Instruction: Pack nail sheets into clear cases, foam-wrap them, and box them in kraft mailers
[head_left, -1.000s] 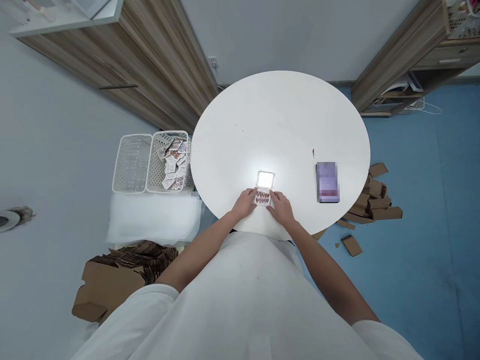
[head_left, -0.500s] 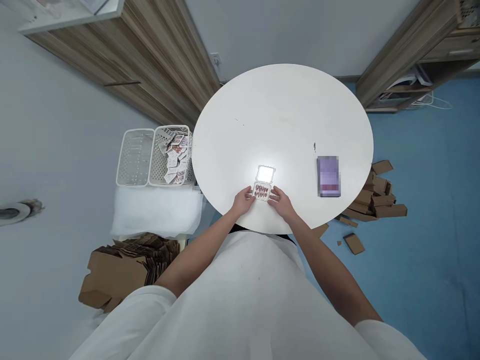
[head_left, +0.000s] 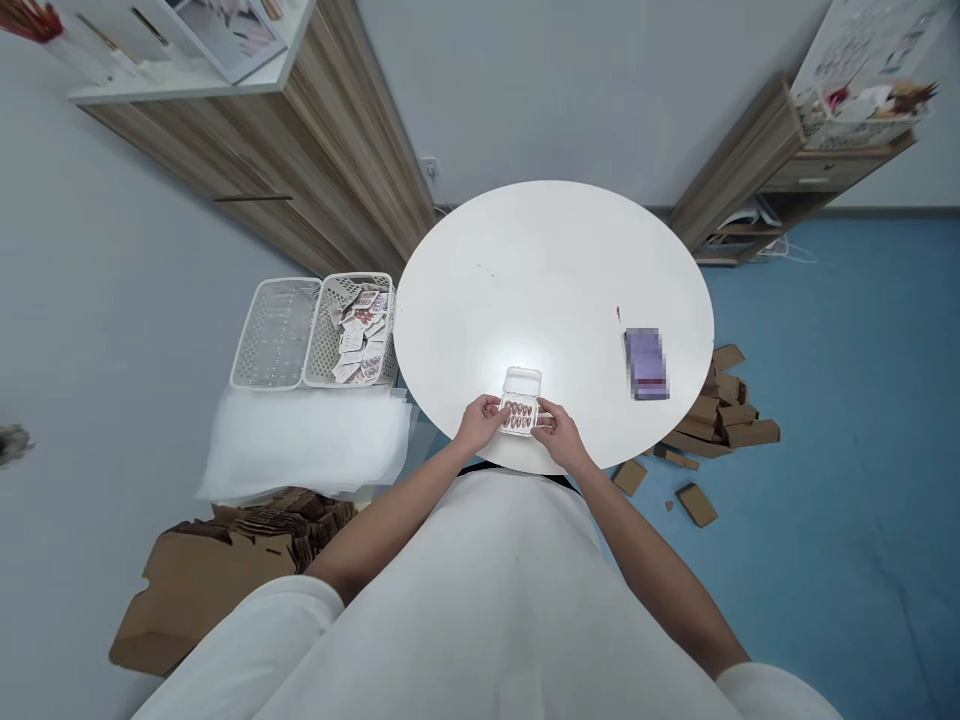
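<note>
Between my hands, close to the table's near edge, is a small clear plastic case (head_left: 519,417) with its lid (head_left: 523,381) standing raised on the far side. Rows of glossy reddish press-on nails lie inside it. My left hand (head_left: 480,424) is closed on the case's left side, its thumb reaching over the rim onto the nails. On the opposite side, my right hand (head_left: 559,434) grips the right edge with bent fingers. The undersides of the fingers are hidden.
A purple, blurred box (head_left: 646,364) lies right on the white oval table (head_left: 555,260). Left stand white baskets, one with printed cards (head_left: 360,335), one with clear cases (head_left: 276,335). Below them are white sheets (head_left: 307,440) and flattened cardboard (head_left: 202,580). Cardboard boxes (head_left: 720,410) litter the floor right.
My view has tilted up, so the table sits lower in the picture. My left thumb has moved inward over the nails. Glare has left the case's lid.
</note>
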